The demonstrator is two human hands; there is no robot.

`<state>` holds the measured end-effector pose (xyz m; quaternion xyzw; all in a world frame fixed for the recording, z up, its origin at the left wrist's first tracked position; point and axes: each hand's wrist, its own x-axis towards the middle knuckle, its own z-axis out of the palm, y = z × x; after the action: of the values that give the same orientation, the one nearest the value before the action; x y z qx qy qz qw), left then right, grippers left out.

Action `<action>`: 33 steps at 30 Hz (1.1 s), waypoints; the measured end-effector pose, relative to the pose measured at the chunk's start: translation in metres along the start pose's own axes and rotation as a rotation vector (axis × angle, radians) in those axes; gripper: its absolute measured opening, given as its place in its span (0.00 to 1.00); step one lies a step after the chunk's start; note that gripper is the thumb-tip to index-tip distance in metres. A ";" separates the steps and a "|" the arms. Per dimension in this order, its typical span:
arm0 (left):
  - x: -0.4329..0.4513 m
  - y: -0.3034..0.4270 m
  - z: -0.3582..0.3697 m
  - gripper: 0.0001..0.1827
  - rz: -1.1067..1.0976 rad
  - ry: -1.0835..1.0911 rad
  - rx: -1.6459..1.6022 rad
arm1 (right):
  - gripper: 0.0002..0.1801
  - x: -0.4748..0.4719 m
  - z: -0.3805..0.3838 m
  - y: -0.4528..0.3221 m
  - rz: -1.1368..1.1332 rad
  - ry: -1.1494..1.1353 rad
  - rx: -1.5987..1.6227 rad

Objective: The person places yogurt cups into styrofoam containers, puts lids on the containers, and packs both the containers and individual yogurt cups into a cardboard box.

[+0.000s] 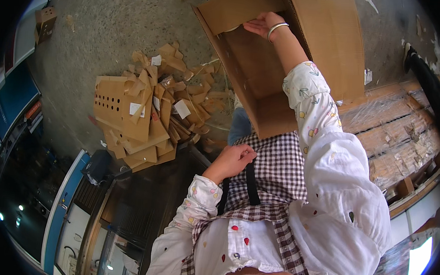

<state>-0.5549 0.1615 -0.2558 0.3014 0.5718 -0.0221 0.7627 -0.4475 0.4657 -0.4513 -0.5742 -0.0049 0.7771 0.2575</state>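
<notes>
Before me an open cardboard box (252, 69) stands tilted in view, its inside bare brown board where I can see it. My right hand (264, 25) reaches into it, fingers stretched out together at the lower edge of the inner flap (243, 10). Whether those fingers grip the flap is not clear. A pale curved edge (232, 28) peeks out beside the fingertips, mostly hidden. My left hand (233, 161) is loosely curled in front of my checked apron (274, 171), below the box's near corner. Nothing shows in it.
Flattened cardboard and torn scraps (149, 114) are heaped on the concrete floor (125, 22) at left. A wide box flap (328, 42) spreads right. Beyond it are film-wrapped cartons (391, 121) and another person's leg (431, 82). A dark machine-like surface (137, 196) lies lower left.
</notes>
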 end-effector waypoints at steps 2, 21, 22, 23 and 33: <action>0.013 0.018 -0.003 0.16 0.107 -0.004 0.084 | 0.18 -0.025 0.018 -0.013 -0.072 -0.118 -0.010; 0.256 0.106 -0.205 0.60 0.165 0.939 1.144 | 0.44 0.069 0.008 -0.008 -1.031 0.270 -2.307; 0.260 0.103 -0.204 0.62 0.142 0.965 1.178 | 0.46 0.068 0.006 -0.007 -1.048 0.296 -2.304; 0.262 0.107 -0.204 0.63 0.116 0.948 1.166 | 0.47 0.065 0.004 -0.008 -1.069 0.329 -2.293; 0.244 0.135 -0.197 0.64 0.098 0.777 1.072 | 0.59 -0.133 -0.101 0.034 -0.592 0.234 -1.392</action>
<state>-0.5885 0.4433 -0.4458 0.6507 0.7007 -0.1585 0.2458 -0.3426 0.3525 -0.3779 -0.6574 -0.6197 0.4276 0.0327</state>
